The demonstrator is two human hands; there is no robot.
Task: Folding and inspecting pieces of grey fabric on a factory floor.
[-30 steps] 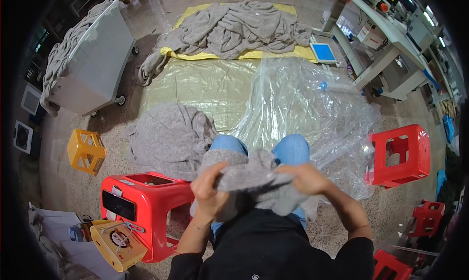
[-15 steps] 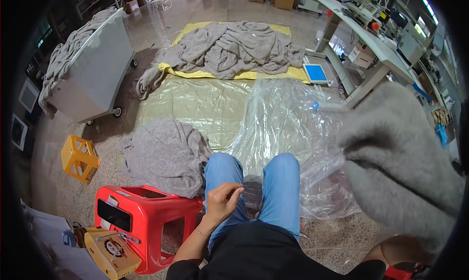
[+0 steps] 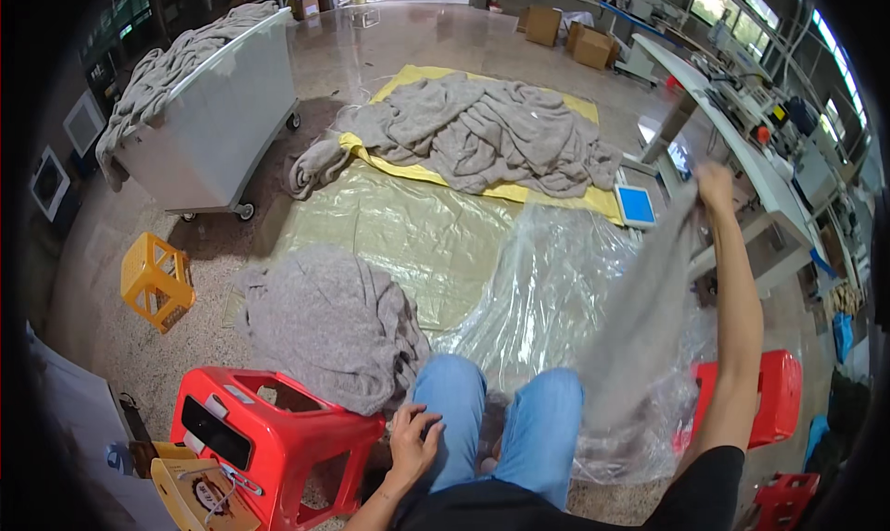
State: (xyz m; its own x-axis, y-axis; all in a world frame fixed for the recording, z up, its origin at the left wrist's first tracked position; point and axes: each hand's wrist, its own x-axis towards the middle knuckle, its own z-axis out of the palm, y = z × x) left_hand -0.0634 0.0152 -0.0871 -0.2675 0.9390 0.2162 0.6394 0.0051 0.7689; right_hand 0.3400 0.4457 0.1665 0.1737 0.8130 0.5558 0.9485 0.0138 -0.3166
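Note:
My right hand [image 3: 714,188] is raised at the right, its fingers closed on the top corner of a grey knitted fabric piece [image 3: 640,322]. The piece hangs down from it, smeared by motion, over the clear plastic sheet [image 3: 501,309]. My left hand [image 3: 414,443] hovers by my left thigh with loosely curled fingers, a gap between them and nothing visible inside. Just beyond it, a rounded heap of grey knitted fabric [image 3: 324,327] lies on the floor. A larger grey fabric pile [image 3: 482,128] spreads over yellow sheeting [image 3: 422,174] farther off.
At my left stands a red stool [image 3: 278,406] bearing a phone [image 3: 216,432], small scissors-like tool [image 3: 243,480] and yellow box [image 3: 199,499]. A yellow stool [image 3: 158,281] and wheeled white bin [image 3: 218,114] are beyond. Another red stool [image 3: 777,397] and a workbench [image 3: 742,132] stand right.
My right arm has swung forward and up, carrying the grey fabric from the far right to hang over the plastic. My left hand's fingers have loosened. The whole view has shifted.

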